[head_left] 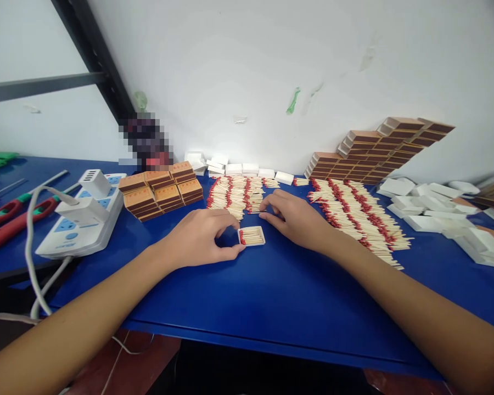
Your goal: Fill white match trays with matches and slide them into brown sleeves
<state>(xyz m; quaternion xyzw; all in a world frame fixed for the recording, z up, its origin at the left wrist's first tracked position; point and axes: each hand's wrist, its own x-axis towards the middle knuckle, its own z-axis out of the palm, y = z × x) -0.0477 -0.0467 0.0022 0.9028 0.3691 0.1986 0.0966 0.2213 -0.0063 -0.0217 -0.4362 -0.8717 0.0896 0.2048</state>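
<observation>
A blue bench [247, 307] carries, at far right, a stack of matchboxes [379, 151] and, nearer, rows of loose matches [354, 214]. The right hand [298, 218] is at centre; I cannot tell whether its grip is together. The left hand [201, 237] has its grip clamped on the white tray of matches [253, 244], nearer.

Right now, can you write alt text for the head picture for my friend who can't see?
A left hand curls at one end of a small white tray of red-tipped matches on a blue table, with the right hand near its other end. Around them are loose matches, stacked brown matchboxes and more white trays.
</observation>
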